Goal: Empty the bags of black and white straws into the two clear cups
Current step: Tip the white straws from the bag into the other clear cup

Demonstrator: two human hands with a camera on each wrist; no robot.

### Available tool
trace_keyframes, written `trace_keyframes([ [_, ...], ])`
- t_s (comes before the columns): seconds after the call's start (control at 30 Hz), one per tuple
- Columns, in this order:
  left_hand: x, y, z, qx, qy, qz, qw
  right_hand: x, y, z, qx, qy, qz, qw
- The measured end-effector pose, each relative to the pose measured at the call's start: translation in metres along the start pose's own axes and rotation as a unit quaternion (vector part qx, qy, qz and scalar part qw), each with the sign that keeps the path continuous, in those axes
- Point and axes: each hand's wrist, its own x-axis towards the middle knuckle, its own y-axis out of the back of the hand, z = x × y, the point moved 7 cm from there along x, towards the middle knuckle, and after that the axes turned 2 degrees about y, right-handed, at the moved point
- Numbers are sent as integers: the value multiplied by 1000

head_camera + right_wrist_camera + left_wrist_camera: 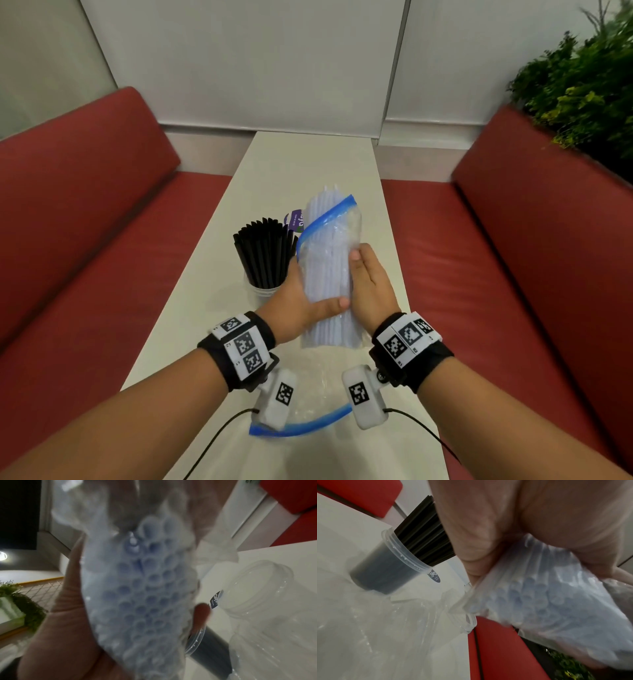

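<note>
A: On the white table's left side, what stands there?
B: A clear plastic cup [261,289] packed with black straws [263,251].
A: And beside it?
B: The left hand [298,301] and right hand [370,284] both wrap a clear zip bag of white straws [329,270], held above the white table [301,161].
A: Further right?
B: An empty clear plastic cup [255,588], only seen from the right wrist.

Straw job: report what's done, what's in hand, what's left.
Done: black straws stand in one clear cup; an empty bag lies on the table. In hand: left hand and right hand grip the white-straw bag. Left: filling the empty cup.
</note>
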Motion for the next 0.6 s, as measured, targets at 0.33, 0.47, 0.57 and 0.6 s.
trace_keyframes([
  [0.33,-6,35,-25,-41,57,9,997,-14,-10,27,-189,0,-139,972],
  [0.47,-10,20,-32,-137,93,-52,985,-18,-7,46,-87,-128,-117,981],
  [0.57,-7,8,-35,-137,117,-59,982,-14,0,57,-97,-151,-81,980],
  [0.6,-5,4,-36,-134,124,-61,981,-13,3,61,-101,-158,-74,979],
])
